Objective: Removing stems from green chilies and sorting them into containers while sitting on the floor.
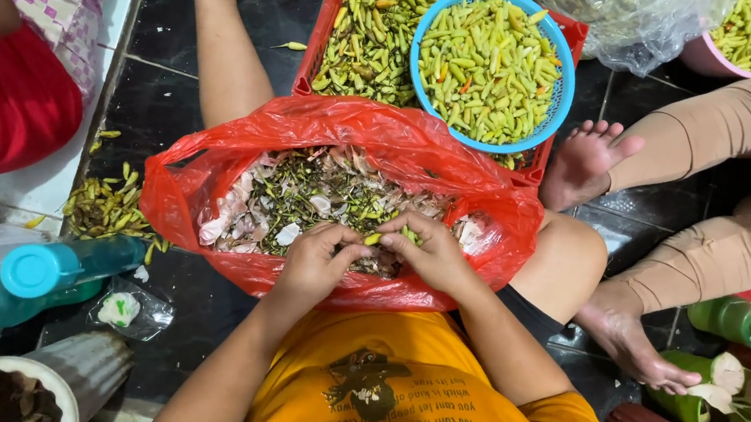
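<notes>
While the person sits on the dark tiled floor (163, 105), both hands meet over a red bag (212, 175) of stems and peelings. The left hand (314, 265) and right hand (431, 254) pinch a small green chili (389, 237) between them, fingers closed on it just above the scraps. Beyond the bag, a blue basket (560, 91) of green chilies sits inside a red crate (321, 19). Another person's bare feet rest at the right.

Both hands, left hand (314, 265) and right hand (432, 252), pinching a green chili (389, 237) over the red bag (212, 171).
</notes>
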